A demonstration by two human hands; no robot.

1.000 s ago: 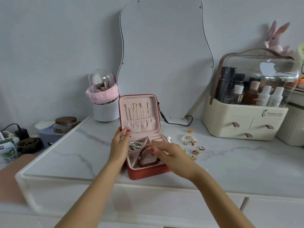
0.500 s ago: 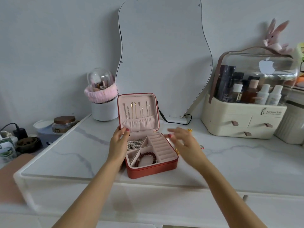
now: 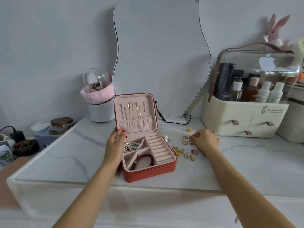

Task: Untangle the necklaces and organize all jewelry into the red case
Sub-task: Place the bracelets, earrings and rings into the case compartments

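Now | red case (image 3: 148,173) lid up, pink-lined | left hand (image 3: 115,142) fingers grasp lid | right hand (image 3: 205,141) fingers pinch earrings (image 3: 185,148)

A white marble-patterned surface (image 3: 238,162) fills the middle of the frame. The open red case (image 3: 148,171) sits at its centre. Just right of the case lie scattered earrings and rings (image 3: 184,153), with a pearl piece (image 3: 166,137) at the case's upper right corner. A cream cosmetics organizer (image 3: 243,119) stands at right, a wavy mirror (image 3: 158,55) at the back, and a white brush holder (image 3: 100,111) at upper left.
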